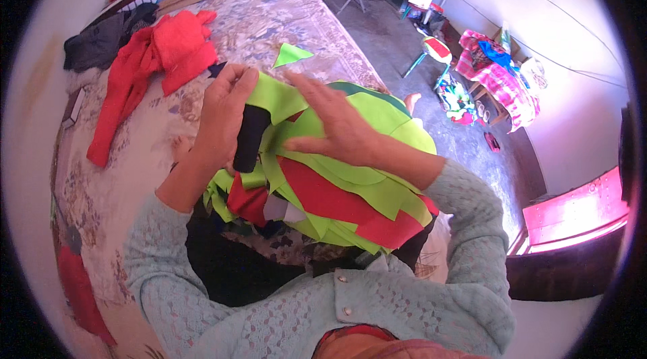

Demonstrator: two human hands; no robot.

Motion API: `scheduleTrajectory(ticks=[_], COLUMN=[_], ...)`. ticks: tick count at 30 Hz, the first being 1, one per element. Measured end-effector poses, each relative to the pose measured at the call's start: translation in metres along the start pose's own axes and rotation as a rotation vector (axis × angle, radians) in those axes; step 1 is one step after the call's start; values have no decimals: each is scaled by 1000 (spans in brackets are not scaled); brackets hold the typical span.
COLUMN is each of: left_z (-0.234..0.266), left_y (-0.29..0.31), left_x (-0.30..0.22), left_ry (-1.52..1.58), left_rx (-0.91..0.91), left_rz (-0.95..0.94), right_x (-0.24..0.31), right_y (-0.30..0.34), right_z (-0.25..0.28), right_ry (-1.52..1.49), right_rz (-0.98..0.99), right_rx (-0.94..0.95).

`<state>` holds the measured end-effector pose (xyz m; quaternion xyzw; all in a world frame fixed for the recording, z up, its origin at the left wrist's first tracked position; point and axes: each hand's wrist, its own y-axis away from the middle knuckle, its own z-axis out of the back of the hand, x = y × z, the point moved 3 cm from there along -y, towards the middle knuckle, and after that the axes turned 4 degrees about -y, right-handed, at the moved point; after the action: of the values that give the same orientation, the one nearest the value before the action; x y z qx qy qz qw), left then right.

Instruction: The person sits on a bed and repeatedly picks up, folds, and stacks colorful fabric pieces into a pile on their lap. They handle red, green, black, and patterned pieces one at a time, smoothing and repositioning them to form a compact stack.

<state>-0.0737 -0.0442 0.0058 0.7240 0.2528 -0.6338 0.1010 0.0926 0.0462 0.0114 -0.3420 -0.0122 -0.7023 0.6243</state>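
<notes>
Fabric pile in lime green and red [337, 190], flat layered pieces, sits over the person's dark trousers [229, 258] on a flowery bed [296, 15]. Left hand [224, 106] has a lime-green cloth strip [278, 97] pinched at its end, with a black cloth piece [253, 138] hanging just below. Right hand [340, 123] is spread wide over the pile, kinda blurry, can't tell if it's touching. Lime-green triangle scrap [291, 55] and fluffy red garment [172, 47] lie further up
</notes>
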Motion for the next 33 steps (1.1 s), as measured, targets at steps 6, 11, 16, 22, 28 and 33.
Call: scheduleTrajectory(ticks=[6, 11, 16, 22, 28, 33], left_z=[-7, -5, -4, 29, 62, 56], left_y=[10, 14, 16, 3, -15, -20], left_x=[-2, 0, -9, -20, 3, 10], left_ry=[-3, 50, -128, -246, -144, -213], left_rx=[-5, 48, 33, -154, -221, -202], left_rz=[-38, -46, -145, -160, -109, -79], right_x=[16, 15, 8, -24, -126, -166], right_y=[-21, -21, -19, -23, 42, 83], right_z=[-27, -35, -20, 45, 85, 90], right_ry=[-154, -153, -178, -1069, -1098, -1063], right_rz=[-48, -46, -132, -626, -850, -808], right_rx=[-150, -201, -234, -119, -133, -102])
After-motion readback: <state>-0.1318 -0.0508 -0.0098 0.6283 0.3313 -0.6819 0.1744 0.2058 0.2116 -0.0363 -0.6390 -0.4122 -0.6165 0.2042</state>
